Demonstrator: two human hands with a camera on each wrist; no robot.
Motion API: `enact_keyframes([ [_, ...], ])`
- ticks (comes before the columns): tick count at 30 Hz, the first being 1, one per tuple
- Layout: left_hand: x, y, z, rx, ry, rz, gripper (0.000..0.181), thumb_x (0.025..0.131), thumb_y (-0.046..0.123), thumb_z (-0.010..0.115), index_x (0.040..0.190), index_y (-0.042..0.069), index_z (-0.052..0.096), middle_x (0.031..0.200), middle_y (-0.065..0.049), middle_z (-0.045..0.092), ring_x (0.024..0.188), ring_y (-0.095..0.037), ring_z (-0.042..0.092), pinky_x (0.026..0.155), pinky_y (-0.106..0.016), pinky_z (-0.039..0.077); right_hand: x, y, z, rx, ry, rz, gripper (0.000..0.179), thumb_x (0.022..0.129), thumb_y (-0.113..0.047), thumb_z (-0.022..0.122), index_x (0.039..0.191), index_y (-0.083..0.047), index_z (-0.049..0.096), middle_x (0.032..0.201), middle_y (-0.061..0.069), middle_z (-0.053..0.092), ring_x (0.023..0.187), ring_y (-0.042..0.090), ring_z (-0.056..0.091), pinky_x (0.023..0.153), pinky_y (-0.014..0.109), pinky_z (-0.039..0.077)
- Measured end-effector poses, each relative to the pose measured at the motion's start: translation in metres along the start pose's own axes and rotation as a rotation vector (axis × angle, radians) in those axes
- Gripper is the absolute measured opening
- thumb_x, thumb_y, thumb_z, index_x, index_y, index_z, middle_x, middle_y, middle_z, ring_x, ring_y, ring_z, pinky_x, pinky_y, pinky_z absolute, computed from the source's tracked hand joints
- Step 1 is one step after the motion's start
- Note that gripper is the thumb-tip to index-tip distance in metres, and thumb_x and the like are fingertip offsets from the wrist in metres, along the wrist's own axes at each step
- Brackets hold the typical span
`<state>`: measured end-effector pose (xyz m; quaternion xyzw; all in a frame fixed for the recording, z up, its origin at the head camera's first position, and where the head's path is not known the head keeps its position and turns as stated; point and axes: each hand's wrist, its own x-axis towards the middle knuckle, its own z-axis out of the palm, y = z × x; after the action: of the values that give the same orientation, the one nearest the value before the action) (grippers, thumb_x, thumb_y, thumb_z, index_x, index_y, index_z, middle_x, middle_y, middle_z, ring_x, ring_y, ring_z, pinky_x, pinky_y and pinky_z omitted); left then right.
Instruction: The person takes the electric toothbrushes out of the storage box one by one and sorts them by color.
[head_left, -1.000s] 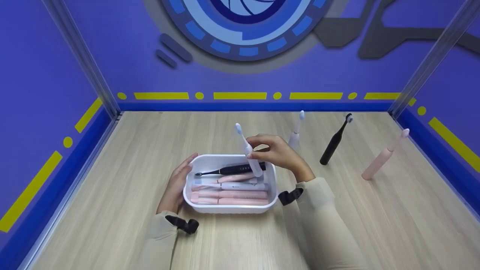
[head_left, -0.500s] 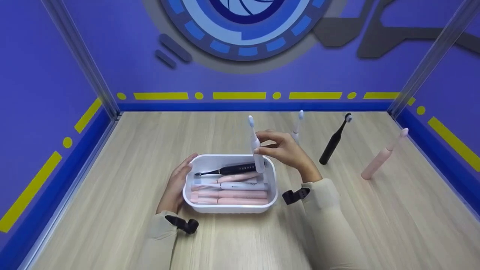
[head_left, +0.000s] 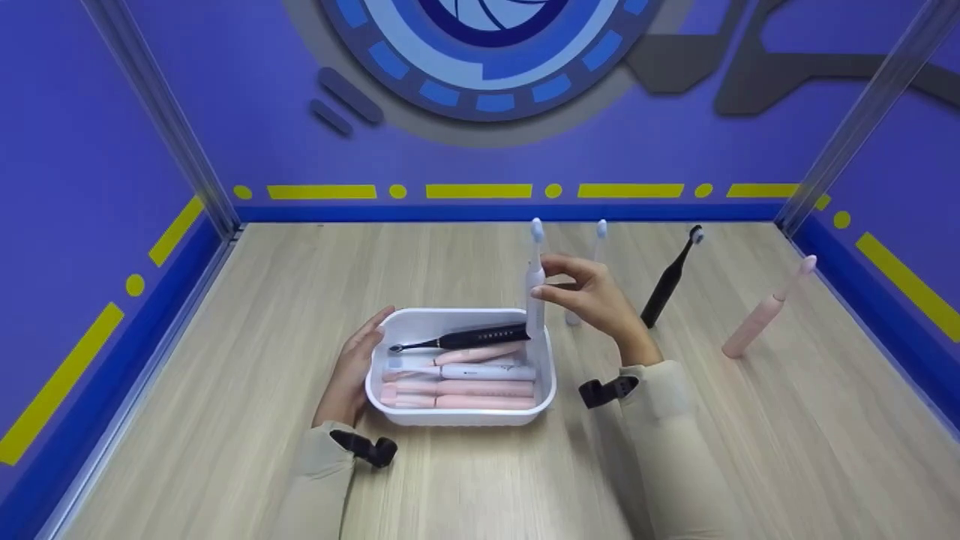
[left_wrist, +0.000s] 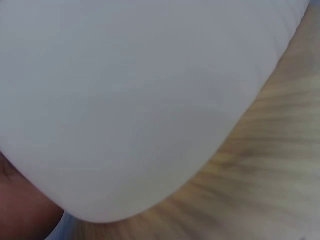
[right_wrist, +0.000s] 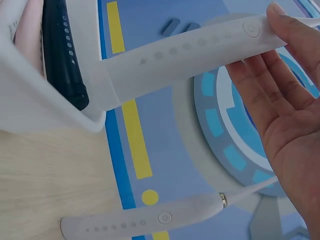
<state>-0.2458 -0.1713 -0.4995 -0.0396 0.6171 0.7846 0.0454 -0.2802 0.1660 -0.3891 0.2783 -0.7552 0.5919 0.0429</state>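
Between thumb and fingers my right hand pinches a white electric toothbrush near the top of its handle. It stands nearly upright, brush head up, its base overlapping the back right corner of a white plastic bin. My left hand holds the bin's left side at the rim. Inside lie a black electric toothbrush, a white one and several pink ones. In the right wrist view the held toothbrush shows its button. The bin's wall fills most of the left wrist view.
To the right on the wooden table stand a white toothbrush, partly behind my right hand, a black toothbrush and a pink toothbrush. Blue panels enclose the table at the back and sides.
My right hand has moved right and slightly up with the white toothbrush, which has turned from leaning to nearly upright. The left hand and the bin have stayed in place.
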Motion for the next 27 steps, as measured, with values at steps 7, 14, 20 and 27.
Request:
enact_keyframes([
  [7,0.001,0.0,0.0,-0.009,0.007,-0.005,0.046,0.102,0.01,0.03,0.147,0.009,0.038,0.154,-0.013,0.035,0.14,-0.026,0.034,0.119,-0.042,0.026,-0.004,0.005,-0.008,-0.018,0.046,0.001,0.035,0.081,0.002,0.072,0.115,0.007,0.064,0.102,0.003,0.067,0.096,0.009,0.064,0.084,0.026,0.057],
  [14,0.001,0.0,0.0,-0.012,0.008,-0.005,0.047,0.101,0.01,0.03,0.147,0.009,0.038,0.153,-0.013,0.035,0.139,-0.026,0.035,0.118,-0.042,0.026,-0.008,0.01,-0.017,-0.057,0.076,0.017,0.035,0.082,0.0,0.072,0.115,0.006,0.064,0.105,0.018,0.067,0.093,0.008,0.064,0.085,0.022,0.056],
  [20,0.001,0.0,0.0,0.02,0.006,-0.016,0.046,0.102,0.012,0.029,0.147,0.012,0.038,0.155,-0.01,0.034,0.143,-0.026,0.031,0.12,-0.043,0.024,-0.014,0.011,-0.025,-0.072,0.102,0.031,0.035,0.082,-0.003,0.073,0.116,0.003,0.064,0.103,0.007,0.069,0.095,0.009,0.064,0.087,0.021,0.055],
  [27,0.001,0.0,0.0,-0.001,0.021,-0.01,0.045,0.102,0.012,0.031,0.146,0.01,0.04,0.153,-0.011,0.036,0.141,-0.025,0.034,0.119,-0.041,0.026,-0.019,0.017,-0.033,-0.034,0.135,0.014,0.037,0.081,0.002,0.072,0.116,0.008,0.062,0.1,-0.004,0.067,0.095,0.008,0.064,0.085,0.022,0.056],
])
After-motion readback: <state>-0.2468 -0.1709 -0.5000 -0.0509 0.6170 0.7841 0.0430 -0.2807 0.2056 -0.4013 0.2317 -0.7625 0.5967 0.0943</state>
